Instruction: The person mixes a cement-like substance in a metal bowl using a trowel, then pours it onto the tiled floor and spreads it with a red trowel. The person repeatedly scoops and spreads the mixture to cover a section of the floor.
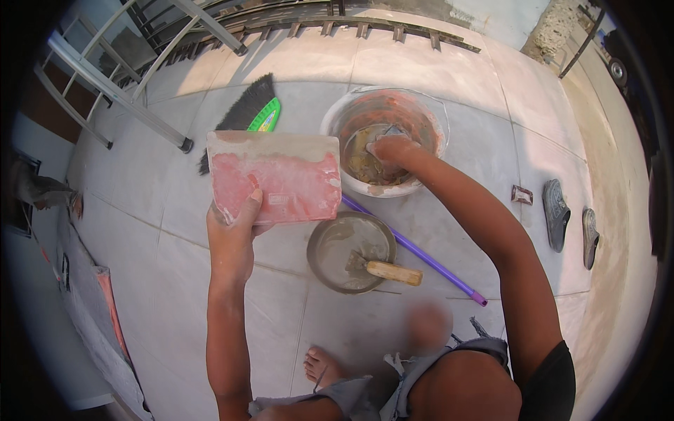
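Note:
My left hand holds up a dusty red rectangular board by its lower left part. The thumb presses on the front face and the other fingers go behind. Grey residue coats the board's top edge. Over to the right, my right hand reaches down inside a white bucket, whose inner wall is stained orange and which holds murky brownish water. Its fingers are curled by a small greyish piece that I cannot make out. Below the bucket sits a round shallow pan with grey paste; a wooden-handled putty knife rests in it.
A black-bristled broom head with a green top lies behind the board; a purple pole runs past the pan. Metal ladder legs stand at the far left. Grey clogs and a small packet lie to the right on the tiled floor.

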`<state>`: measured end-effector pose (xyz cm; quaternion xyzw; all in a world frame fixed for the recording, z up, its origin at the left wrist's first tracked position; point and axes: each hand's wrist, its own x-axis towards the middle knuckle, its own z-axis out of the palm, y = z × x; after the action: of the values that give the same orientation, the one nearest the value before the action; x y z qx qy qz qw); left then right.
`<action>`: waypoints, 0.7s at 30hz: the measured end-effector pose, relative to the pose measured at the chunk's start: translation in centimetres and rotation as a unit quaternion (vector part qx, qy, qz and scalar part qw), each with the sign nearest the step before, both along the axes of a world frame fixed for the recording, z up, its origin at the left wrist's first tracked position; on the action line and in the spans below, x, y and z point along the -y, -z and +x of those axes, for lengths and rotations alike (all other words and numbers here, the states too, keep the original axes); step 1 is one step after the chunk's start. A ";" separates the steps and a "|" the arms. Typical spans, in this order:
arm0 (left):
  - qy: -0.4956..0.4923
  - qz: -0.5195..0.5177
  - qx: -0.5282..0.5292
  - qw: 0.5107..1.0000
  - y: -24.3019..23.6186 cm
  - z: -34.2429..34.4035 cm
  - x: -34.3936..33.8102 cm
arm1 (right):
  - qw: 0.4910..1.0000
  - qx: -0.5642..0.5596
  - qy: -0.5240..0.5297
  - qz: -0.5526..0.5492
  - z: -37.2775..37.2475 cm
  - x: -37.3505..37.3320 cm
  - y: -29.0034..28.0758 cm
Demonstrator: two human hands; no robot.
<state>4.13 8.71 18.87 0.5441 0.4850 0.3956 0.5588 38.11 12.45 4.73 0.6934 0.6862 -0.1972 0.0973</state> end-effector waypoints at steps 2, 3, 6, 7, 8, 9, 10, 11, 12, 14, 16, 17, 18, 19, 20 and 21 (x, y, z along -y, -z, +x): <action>0.021 0.013 -0.054 0.998 -1.3 0.5 -1.2 | 0.998 0.044 -0.026 -0.045 -0.7 -0.1 0.3; 0.032 0.019 -0.078 0.996 -1.6 0.9 -1.8 | 0.996 0.051 -0.038 -0.070 -0.2 0.0 0.2; 0.019 0.043 -0.079 0.996 -1.8 1.9 -3.3 | 0.996 -0.038 -0.038 0.067 2.6 1.3 -0.4; 0.020 0.036 -0.060 0.997 -2.2 2.5 -3.7 | 0.985 -0.086 -0.031 0.149 3.9 1.9 -0.7; 0.021 0.027 -0.041 0.999 -2.3 3.0 -4.0 | 0.979 -0.116 -0.019 0.169 4.3 2.4 -2.1; 0.022 0.019 -0.020 0.999 -2.4 3.6 -4.2 | 0.971 -0.145 -0.007 0.188 5.1 3.1 -3.6; 0.009 0.008 -0.008 1.000 -2.4 4.1 -4.4 | 0.961 -0.179 0.003 0.209 5.1 3.5 -5.4; -0.004 -0.004 0.004 1.000 -2.1 4.5 -4.6 | 0.946 -0.237 0.049 0.218 4.6 3.7 -6.9; -0.014 -0.016 0.022 1.000 -1.7 5.1 -4.7 | 0.926 -0.286 0.096 0.225 4.3 4.4 -8.7; -0.017 -0.042 0.063 0.997 -0.2 6.5 -4.9 | 0.885 -0.350 0.184 0.247 4.1 5.4 -11.1; -0.026 -0.049 0.077 0.995 1.2 7.8 -4.8 | 0.841 -0.387 0.259 0.274 3.2 5.5 -12.1; -0.027 -0.055 0.074 0.995 1.7 8.7 -4.6 | 0.843 -0.365 0.238 0.317 2.4 5.5 -12.0; -0.029 -0.061 0.070 0.995 2.1 9.5 -4.3 | 0.842 -0.342 0.215 0.359 1.1 5.2 -11.5; -0.032 -0.067 0.066 0.995 2.6 10.1 -4.1 | 0.838 -0.320 0.190 0.398 -0.5 5.0 -11.0; -0.024 -0.067 0.063 0.995 3.5 10.6 -4.3 | 0.857 -0.310 0.151 0.383 -2.3 5.1 -10.9; -0.024 -0.061 0.061 0.996 4.2 10.9 -4.2 | 0.874 -0.300 0.113 0.366 -4.3 5.2 -10.5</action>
<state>15.03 12.93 14.62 0.4722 0.4863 0.4108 0.6097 33.79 7.20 15.19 0.6596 0.6225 -0.1404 -0.3971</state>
